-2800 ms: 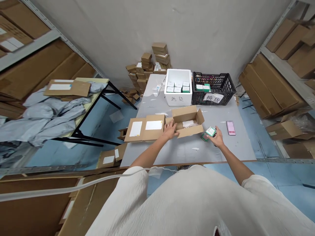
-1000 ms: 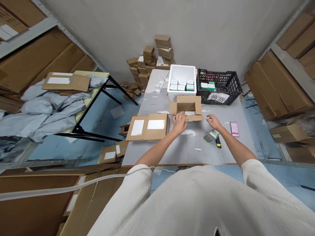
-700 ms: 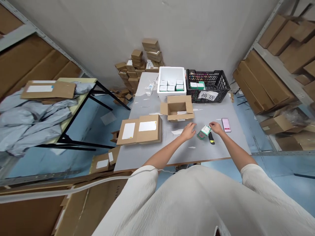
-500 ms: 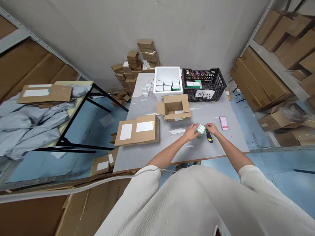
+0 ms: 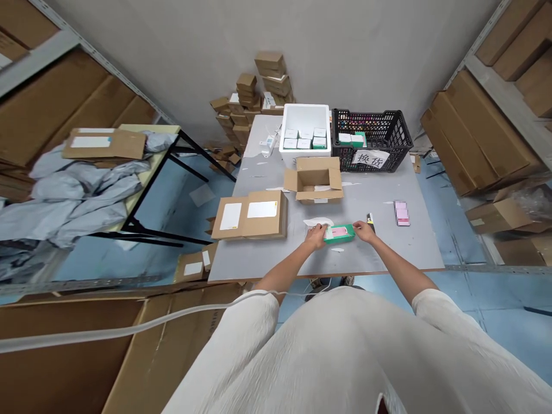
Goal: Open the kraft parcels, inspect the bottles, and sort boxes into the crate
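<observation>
I counted two hands, apart, at opposite ends of one green box [image 5: 338, 233] low over the near part of the gray table [image 5: 267, 253]. The left hand [image 5: 316, 237] was clasped on its left end; the right hand [image 5: 364, 231] had fingers at the other end, grip closure unclear to me. Just beyond the right hand: one cutter [image 5: 370, 223]; farther right, one phone [image 5: 402, 213]. Left: two labeled brown boxes [image 5: 262, 210]. Ahead: one open carton [image 5: 319, 195], then one white foam bin [image 5: 306, 154] holding six white-topped boxes [image 5: 304, 144], beside one black crate [image 5: 341, 161] with at least two.
</observation>
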### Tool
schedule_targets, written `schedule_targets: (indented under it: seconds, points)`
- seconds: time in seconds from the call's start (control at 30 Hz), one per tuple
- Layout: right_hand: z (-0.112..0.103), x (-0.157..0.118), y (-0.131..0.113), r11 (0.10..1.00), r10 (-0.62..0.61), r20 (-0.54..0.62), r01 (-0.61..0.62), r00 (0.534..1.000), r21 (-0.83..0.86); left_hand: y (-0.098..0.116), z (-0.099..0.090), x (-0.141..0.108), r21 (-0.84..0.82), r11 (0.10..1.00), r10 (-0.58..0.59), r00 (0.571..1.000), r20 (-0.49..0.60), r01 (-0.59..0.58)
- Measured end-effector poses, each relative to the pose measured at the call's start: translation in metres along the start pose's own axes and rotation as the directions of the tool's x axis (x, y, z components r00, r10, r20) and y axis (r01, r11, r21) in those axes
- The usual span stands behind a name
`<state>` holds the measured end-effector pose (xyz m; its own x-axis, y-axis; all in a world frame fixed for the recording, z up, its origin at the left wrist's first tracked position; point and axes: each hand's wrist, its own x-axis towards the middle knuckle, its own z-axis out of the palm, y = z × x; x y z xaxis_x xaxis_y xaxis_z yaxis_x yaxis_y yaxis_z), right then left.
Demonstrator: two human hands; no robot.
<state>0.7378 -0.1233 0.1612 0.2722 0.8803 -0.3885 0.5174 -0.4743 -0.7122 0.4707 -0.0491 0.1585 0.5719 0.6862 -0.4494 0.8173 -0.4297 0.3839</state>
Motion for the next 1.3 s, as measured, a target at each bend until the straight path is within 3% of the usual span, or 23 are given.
schedule_targets:
  seconds: [0.13,0.27,0.4,0.57,0.8,0.97,1.17,1.3]
  points:
    - [0.008,-0.007,0.013,0.993,0.087,0.017,-0.085,0.996,-0.081,-0.001,0.008,-0.010,0.043,0.999,-0.031,0.999,0.016,0.031]
    - [0.016,-0.012,0.012,0.993,0.107,0.064,-0.103,0.992,-0.062,0.017,0.012,-0.004,0.049,0.996,0.073,0.997,-0.001,-0.073]
    - [0.022,-0.016,0.006,0.988,0.135,0.087,-0.142,0.987,0.068,0.041,0.020,0.011,0.009,0.985,0.170,0.985,-0.001,-0.170]
    - [0.027,-0.021,-0.002,0.944,0.212,0.118,-0.234,0.970,0.231,0.047,0.031,0.022,0.045,0.987,0.152,0.988,0.023,-0.153]
    - [0.023,-0.021,-0.012,0.974,0.054,0.063,-0.066,0.997,0.217,0.022,0.015,0.009,-0.037,0.990,0.134,0.990,-0.048,-0.136]
    - [0.018,-0.009,-0.028,0.944,0.152,0.031,-0.154,0.988,0.293,0.019,-0.004,0.002,-0.251,0.954,0.133,0.981,-0.142,-0.165]
    - [0.007,0.002,-0.051,0.960,-0.054,-0.012,0.055,0.998,0.276,0.014,-0.011,0.011,-0.461,0.857,0.122,0.959,-0.255,-0.231]
    - [0.003,-0.003,-0.058,0.970,-0.095,0.009,0.091,0.995,0.226,0.006,-0.016,0.016,-0.493,0.843,0.074,0.954,-0.290,-0.215]
